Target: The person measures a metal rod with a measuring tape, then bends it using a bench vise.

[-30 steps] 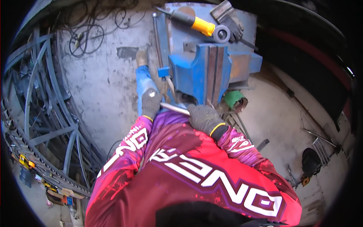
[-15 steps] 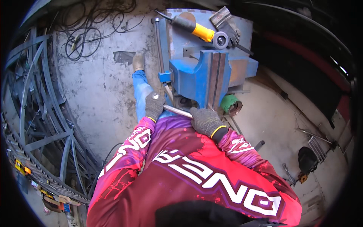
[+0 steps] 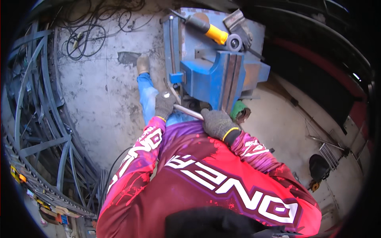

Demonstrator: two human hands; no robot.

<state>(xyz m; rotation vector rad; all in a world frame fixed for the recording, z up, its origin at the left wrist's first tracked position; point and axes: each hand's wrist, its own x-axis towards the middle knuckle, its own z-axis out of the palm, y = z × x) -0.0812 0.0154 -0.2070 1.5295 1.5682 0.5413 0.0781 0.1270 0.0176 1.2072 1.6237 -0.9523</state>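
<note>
Both hands wear dark grey knit gloves with yellow-edged cuffs. My left hand [image 3: 164, 105] is closed around the left end of a round metal bar [image 3: 188, 112], with a shiny spot showing at the top of the fist. Further right, my right hand [image 3: 218, 123] grips the same bar, which slopes down to the right in front of my lap. Just beyond the hands stands a large blue bench vise [image 3: 204, 81] with brown jaw faces. A rod [image 3: 172, 43] with a knobbed end runs along its left side into a blue block [image 3: 176, 77].
Behind the vise, a yellow and black angle grinder [image 3: 216, 35] and a glove [image 3: 244, 35] lie on the blue metal bench [image 3: 254, 33]. Metal frames [image 3: 43, 99] stack up at left. A cable [image 3: 85, 41] coils on the floor. A green cylindrical piece [image 3: 239, 110] sits right of the vise.
The bar and both hands have shifted slightly right in the picture, with both grips kept. The view has also moved a little. The grinder and vise stay in place on the bench.
</note>
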